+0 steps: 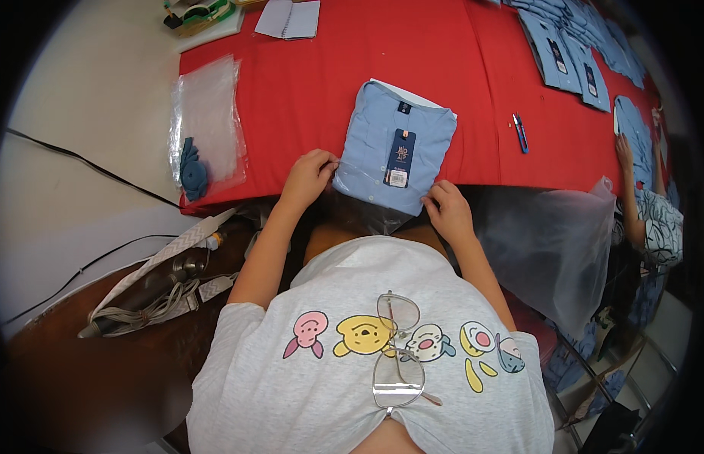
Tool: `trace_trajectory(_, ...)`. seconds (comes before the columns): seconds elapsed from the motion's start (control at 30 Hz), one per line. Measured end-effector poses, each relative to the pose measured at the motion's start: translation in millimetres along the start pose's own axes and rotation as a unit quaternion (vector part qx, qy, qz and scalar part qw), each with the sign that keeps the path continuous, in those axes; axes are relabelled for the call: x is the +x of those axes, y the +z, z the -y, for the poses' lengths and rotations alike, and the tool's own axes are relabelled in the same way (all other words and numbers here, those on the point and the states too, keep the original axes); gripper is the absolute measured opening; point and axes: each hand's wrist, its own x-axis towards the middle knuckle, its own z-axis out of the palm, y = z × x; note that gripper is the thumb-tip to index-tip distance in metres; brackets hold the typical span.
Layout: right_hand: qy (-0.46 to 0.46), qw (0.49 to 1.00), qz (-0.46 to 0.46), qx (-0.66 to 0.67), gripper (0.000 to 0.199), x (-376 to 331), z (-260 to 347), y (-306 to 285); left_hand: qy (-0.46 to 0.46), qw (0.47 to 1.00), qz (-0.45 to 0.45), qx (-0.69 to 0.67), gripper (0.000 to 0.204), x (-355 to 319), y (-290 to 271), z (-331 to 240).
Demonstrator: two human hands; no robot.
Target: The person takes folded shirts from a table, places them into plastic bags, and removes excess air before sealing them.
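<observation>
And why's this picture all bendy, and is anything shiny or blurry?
Head view: fisheye lens bends straight edges, corners black; head view: glare on the clear bags; head view: brown shape at lower left blurry, folded blue shirt fairly sharp.

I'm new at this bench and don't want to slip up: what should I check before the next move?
1. Folded blue garment front side up: ok, buttons and dark tag show.
2. Clear bag covering the whole garment: not ok, plastic shows only around its lower part.
3. Left hand at the garment's left edge: ok.
4. Right hand gripping plastic: cannot tell; its fingertips are at the lower right corner.
5. Blue tool away from the garment: ok, it lies apart, to the right.
6. Garment's underside: cannot tell, hidden.
</observation>
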Motion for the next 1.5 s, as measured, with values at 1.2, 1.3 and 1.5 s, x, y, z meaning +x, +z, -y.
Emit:
trace_trajectory(1.2, 0.296, 0.720, -0.044, 0.626, 0.016, -68.4, -39.7, 53.8, 0.221, 0.952, 0.057, 0.206, 0.071, 42.8, 107.0, -54.2)
trace_trajectory(1.3, 0.308, 0.692, -0.076, 0.649, 0.027, -79.5, -44.4, 70.3, 0.251, 0.941, 0.063, 0.217, 0.072, 37.6, 106.7, -53.8)
trace_trajectory(1.5, 0.282, 0.728, -0.176, 0.600, 0.024, -70.0, -54.0, 96.0, 0.253, 0.939, 0.100, 0.212, 0.073, 45.2, 100.4, -55.5)
